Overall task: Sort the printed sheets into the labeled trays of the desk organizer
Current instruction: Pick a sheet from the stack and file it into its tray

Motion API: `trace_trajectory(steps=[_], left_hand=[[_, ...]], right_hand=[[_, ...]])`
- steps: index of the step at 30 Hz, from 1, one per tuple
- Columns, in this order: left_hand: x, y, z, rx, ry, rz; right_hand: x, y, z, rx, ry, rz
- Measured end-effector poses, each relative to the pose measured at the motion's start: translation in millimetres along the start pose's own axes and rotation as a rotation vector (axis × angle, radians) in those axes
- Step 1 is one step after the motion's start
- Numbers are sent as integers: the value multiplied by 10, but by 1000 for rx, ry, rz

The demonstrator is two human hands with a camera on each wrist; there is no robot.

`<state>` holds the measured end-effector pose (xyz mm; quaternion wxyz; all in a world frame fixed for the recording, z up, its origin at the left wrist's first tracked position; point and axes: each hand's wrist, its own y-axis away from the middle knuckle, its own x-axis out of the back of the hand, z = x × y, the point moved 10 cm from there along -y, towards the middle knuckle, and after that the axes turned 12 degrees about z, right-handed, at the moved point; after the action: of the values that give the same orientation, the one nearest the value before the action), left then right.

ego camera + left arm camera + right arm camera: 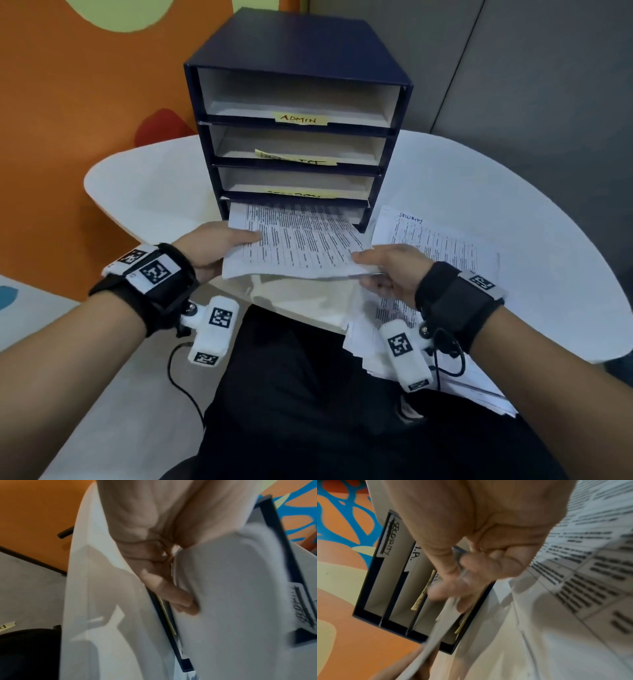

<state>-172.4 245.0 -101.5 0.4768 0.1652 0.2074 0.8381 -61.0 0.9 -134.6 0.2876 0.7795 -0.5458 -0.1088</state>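
Both hands, left hand and right hand, pinch the printed sheets' side edges; far edge inside organizer's bottom tray.

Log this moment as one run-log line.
step: filing | left hand: holds printed sheets | right hand: holds same | target: bottom tray of organizer, sheets partly in | loose sheets on table
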Motion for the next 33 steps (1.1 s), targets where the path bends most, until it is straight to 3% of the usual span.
trace_trajectory(steps=[5, 9, 12, 20, 25, 30, 33], left_hand=[[93, -53, 154, -11, 283, 94], [256, -130, 167, -10, 599, 188], [326, -166, 183, -46, 677, 220], [-31, 58, 258, -141, 426, 89], [-580, 448, 540, -339, -2, -1], [-1541, 537, 672, -424, -278, -109], [-2034, 317, 697, -459, -433, -105]], right_hand=[[-115, -52, -148, 26, -66, 111], [-387, -10, -386, 48, -390, 33], [-486, 12, -377, 85, -357, -10], [-51, 265, -331, 200, -76, -38], [737, 428, -330, 284, 74, 161], [1407, 413, -80, 265, 798, 368], [1505, 384, 31, 237, 944, 381]])
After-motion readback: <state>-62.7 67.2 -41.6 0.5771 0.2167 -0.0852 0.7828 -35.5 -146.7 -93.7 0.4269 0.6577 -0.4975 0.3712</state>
